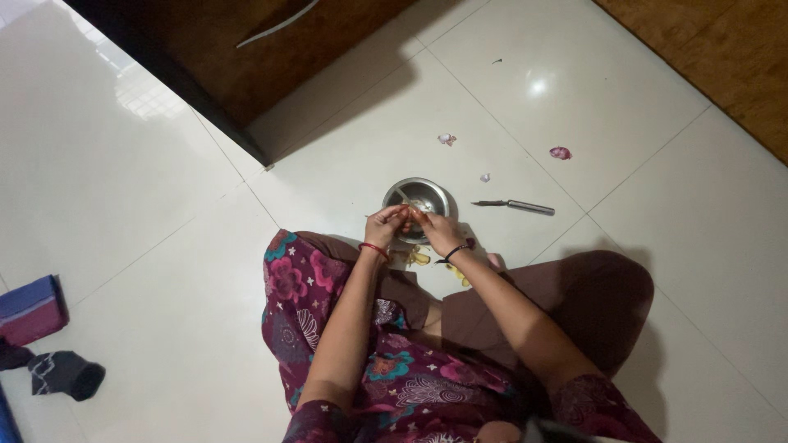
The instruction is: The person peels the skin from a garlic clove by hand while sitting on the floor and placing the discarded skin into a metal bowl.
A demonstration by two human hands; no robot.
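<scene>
Glossy white tiled floor (164, 189) fills most of the view, grout lines running diagonally. Dark brown wooden cabinet (246, 49) stands at the top left, casting a shadow over the tiles; a strip of brown wooden surface (722, 49) shows at the top right corner.

The person sits cross-legged on the floor in a maroon flowered garment (394, 369) and plain brown trousers (591, 295).

At the left edge: folded blue and maroon cloth (31, 310), with a crumpled dark grey cloth (61, 373) just below it.

Round shiny steel bowl (420, 197) rests on the floor directly in front of the knees. Both hands meet over its near rim. Left hand (386, 226), red bangle at the wrist, and right hand (439, 231), dark band at the wrist, are closed with fingertips pinched together on a small pale item between them; too small to tell what it is.

Steel-handled knife (515, 205) lies flat on the floor just right of the bowl, apart from both hands.

Yellowish peel scraps (419, 258) lie between the wrists, near the knees. Pinkish peel pieces are scattered beyond the bowl: one (561, 152) well to the right, one (446, 139) above the bowl, and a tiny white scrap (485, 177) near the rim.
</scene>
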